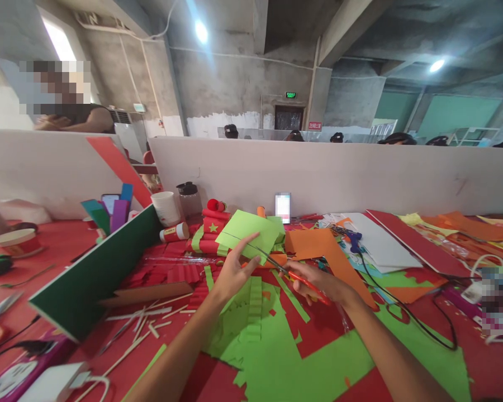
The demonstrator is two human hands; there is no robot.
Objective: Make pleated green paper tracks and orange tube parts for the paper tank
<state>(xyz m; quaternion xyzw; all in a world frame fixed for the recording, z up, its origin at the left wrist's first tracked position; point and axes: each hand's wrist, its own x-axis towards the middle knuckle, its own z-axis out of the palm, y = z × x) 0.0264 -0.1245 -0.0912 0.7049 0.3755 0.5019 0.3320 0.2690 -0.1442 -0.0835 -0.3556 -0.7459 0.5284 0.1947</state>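
My left hand (237, 271) grips a light green sheet of paper (245, 226) by its lower edge, thumb and fingers closing on it. A thin dark line runs across the sheet. In my right hand (318, 282) is a pair of scissors with red handles (305, 283). Their blades reach left to the paper's lower right edge, close to my left fingertips; whether they are apart cannot be made out. Below both hands lie larger green sheets (272, 357) with cut edges and a folded green strip (255, 307).
Red paper rolls (216, 223) lie behind the green sheet. A phone (283, 207) leans against the white partition (335, 173). A glue gun (354, 240) trails a black cable. Orange paper (310, 243) lies right; a dark green board (96, 268) stands left. A person (88, 117) is beyond the partition.
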